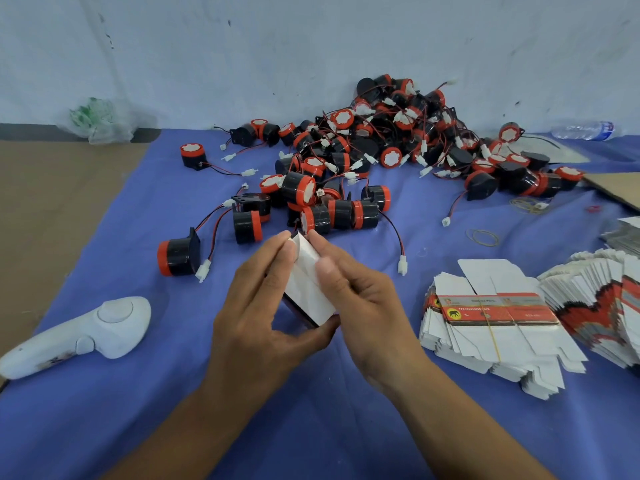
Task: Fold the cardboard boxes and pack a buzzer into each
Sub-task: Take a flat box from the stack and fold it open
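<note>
White cardboard box [308,296], near buzzer pile [381,143]: left hand [256,317], right hand [367,306] pinch it. I fear uneven squeezing crushes its flap.

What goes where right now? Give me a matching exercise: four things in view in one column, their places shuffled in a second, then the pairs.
Things:
1. water bottle
2. white box
3. banded stack of flat boxes
4. white controller

Places:
A. held between the left hand and right hand
B. lying far right, by the wall
C. on the blue cloth, left of the hands
D. on the blue cloth, right of the hands

Pairs: 1-B, 2-A, 3-D, 4-C.
</note>
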`<action>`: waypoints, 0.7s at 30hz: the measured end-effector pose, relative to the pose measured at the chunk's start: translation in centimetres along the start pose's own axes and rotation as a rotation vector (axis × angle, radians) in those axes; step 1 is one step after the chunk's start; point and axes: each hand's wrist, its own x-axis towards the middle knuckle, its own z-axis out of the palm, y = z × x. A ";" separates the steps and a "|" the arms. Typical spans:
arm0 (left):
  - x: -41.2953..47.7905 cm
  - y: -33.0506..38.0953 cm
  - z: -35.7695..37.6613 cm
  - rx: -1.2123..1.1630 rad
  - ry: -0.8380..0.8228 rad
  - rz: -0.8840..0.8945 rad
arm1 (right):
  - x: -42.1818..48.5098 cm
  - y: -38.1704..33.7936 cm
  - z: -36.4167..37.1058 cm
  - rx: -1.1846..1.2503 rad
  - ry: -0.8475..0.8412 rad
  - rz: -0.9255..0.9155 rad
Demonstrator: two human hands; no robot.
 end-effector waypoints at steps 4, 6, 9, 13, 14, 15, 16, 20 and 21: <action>-0.1 0.0 0.1 0.025 -0.009 0.060 | 0.3 -0.2 -0.9 0.225 -0.020 0.084; -0.1 0.0 0.2 0.033 -0.035 0.105 | 0.4 -0.3 -1.0 0.163 -0.031 0.060; 0.0 -0.2 0.0 -0.157 -0.197 -0.073 | 0.3 -0.4 -1.2 -0.047 -0.009 -0.008; 0.5 -0.4 -0.5 -0.780 -0.355 -0.539 | 0.5 -0.2 -3.1 -0.690 -0.006 -0.266; 0.7 -0.7 -0.6 -0.880 -0.345 -0.645 | 0.5 0.0 -3.2 -0.861 -0.069 -0.341; 0.9 -1.0 -0.6 -0.933 -0.351 -0.747 | 0.5 0.4 -3.1 -1.002 -0.145 -0.421; 1.1 -1.3 -0.7 -0.958 -0.374 -0.826 | 0.6 0.9 -2.7 -1.112 -0.214 -0.515; 1.1 -2.2 -0.7 -1.009 -0.457 -0.914 | 1.0 2.3 -1.1 -1.272 -0.328 -0.730; 1.0 -2.6 -0.8 -1.018 -0.442 -0.916 | 1.1 2.3 -1.3 -1.247 -0.321 -0.741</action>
